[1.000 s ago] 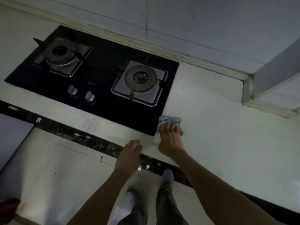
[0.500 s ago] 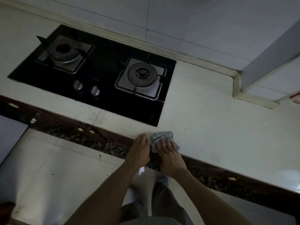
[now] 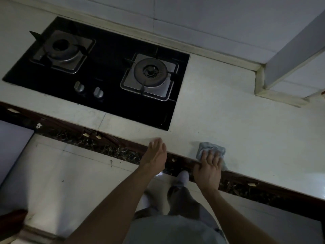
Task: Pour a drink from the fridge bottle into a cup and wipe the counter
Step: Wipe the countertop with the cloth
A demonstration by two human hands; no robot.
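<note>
The grey cloth [image 3: 212,148] lies on the white table [image 3: 237,124] at its front edge, to the right of the black gas hob [image 3: 109,103] and nearer than it. The right hand [image 3: 208,169] presses the cloth with flat, spread fingers. The left hand [image 3: 156,153], relaxed and holding nothing, rests at the same edge, near the hob's front right corner. Two knobs [image 3: 88,89] sit along the hob's front.

Setting: a domestic kitchen. A black glass gas hob [image 3: 112,103] is sitting recessed in a pale counter [image 3: 228,120], carrying one burner [image 3: 61,48], a second burner [image 3: 150,70] and two knobs [image 3: 79,87]. Wall tiles [image 3: 211,23] are running behind the hob; floor tiles [image 3: 70,173] are lying before it.
</note>
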